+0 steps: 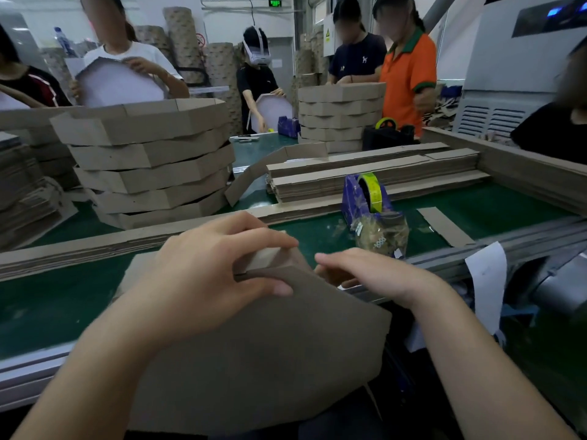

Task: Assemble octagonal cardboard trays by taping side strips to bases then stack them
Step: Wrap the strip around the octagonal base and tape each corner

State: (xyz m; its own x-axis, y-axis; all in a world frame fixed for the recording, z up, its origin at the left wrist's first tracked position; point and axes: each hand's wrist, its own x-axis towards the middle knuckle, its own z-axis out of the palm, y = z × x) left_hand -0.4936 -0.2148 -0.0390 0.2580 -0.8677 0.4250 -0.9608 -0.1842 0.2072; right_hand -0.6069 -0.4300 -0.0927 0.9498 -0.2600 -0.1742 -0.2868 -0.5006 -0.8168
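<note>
While finished trays (143,160) stand stacked left of the tape dispenser (368,198), the left hand (206,274) pinches a side strip (265,258) against a base (254,344) in front of the dispenser. The right hand (371,274) presses straight-fingered alongside, and taping looks yet to come.

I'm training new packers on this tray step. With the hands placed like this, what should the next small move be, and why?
Probably the right hand should reach for the tape dispenser and pull a piece. The left hand pinches the side strip against the base edge, the right hand holds nothing visible, and no tape shows on that joint.
</note>
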